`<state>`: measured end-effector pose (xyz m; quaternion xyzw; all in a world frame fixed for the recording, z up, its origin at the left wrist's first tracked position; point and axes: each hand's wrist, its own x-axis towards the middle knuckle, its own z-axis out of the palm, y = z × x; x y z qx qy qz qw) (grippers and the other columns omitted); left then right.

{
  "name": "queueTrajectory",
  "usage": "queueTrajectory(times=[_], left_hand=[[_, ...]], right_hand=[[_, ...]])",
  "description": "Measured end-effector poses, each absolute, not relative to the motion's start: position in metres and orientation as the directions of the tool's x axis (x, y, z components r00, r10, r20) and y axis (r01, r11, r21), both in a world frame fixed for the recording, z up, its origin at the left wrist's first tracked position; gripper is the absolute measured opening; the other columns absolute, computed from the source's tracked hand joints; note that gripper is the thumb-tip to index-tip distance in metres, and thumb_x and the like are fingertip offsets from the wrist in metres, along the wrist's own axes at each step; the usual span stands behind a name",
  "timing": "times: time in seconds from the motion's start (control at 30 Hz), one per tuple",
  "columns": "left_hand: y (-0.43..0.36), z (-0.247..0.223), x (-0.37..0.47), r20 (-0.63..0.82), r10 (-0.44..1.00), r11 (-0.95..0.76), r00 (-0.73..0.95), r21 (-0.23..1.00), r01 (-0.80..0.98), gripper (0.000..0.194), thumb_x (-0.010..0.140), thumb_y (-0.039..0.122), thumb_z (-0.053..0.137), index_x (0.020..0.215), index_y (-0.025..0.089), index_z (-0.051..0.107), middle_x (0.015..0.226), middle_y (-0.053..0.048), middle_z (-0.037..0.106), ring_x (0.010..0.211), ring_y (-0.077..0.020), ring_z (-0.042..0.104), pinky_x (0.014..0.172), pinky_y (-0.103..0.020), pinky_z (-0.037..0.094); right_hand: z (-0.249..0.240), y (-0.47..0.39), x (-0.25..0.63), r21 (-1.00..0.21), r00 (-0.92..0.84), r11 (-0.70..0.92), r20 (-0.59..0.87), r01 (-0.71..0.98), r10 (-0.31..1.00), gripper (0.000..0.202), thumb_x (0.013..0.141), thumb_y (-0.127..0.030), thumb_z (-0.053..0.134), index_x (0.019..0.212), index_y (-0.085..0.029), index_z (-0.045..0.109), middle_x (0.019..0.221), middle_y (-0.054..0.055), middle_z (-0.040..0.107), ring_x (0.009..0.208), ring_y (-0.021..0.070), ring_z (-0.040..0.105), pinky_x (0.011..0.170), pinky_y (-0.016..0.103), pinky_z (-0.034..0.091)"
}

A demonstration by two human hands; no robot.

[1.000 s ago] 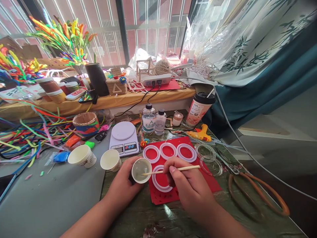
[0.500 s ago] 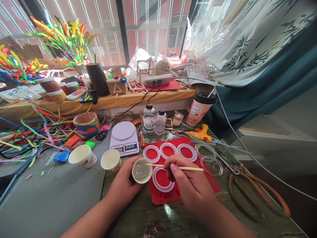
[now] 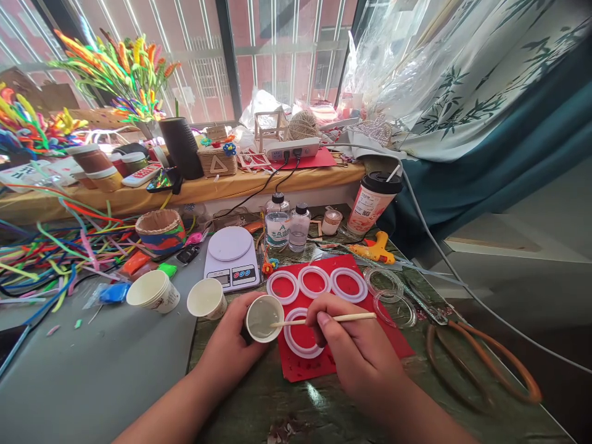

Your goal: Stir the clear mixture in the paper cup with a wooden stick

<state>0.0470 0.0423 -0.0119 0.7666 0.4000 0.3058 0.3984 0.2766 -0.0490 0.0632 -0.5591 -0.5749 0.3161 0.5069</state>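
A paper cup (image 3: 264, 318) of clear, greyish liquid is tilted toward me, with my left hand (image 3: 235, 336) wrapped round its left side. My right hand (image 3: 349, 336) pinches a thin wooden stick (image 3: 354, 317), whose left end dips into the cup. Several white ring-shaped molds (image 3: 349, 285) lie on a red sheet (image 3: 309, 370) beyond and beneath my right hand. Left of my left hand stands another paper cup (image 3: 206, 300). A white digital scale (image 3: 232, 256) sits behind the cups.
Two clear bottles (image 3: 277, 225) stand behind the molds, near a drink cup (image 3: 372, 206) and an orange glue gun (image 3: 375, 248). Large scissors (image 3: 499, 364) and clear rings (image 3: 395, 308) lie right. Stacked cups (image 3: 152, 291), a painted pot (image 3: 160, 233) and colourful pipe cleaners are left.
The stick's end in the cup has moved toward me, and the stick's angle has changed slightly with my right hand. My left hand keeps its hold on the cup.
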Motion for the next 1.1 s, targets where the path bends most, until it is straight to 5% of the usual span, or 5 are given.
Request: queueTrajectory(times=[1.1], left_hand=[[0.0419,-0.0144,0.0461,0.131,0.851,-0.356,0.509,0.855,0.376,0.051,0.096,0.027,0.078,0.146,0.028,0.068,0.148,-0.013,0.076,0.136,-0.0346,0.073,0.118,-0.055,0.059]], right_hand=[[0.0613,-0.0482,0.2769,-0.931,0.146,0.169,0.225,0.323,0.963,0.031,0.111,-0.030,0.047,0.091,-0.024,0.069,0.070,-0.001,0.062,0.062,0.0183,0.057,0.058,0.029,0.046]])
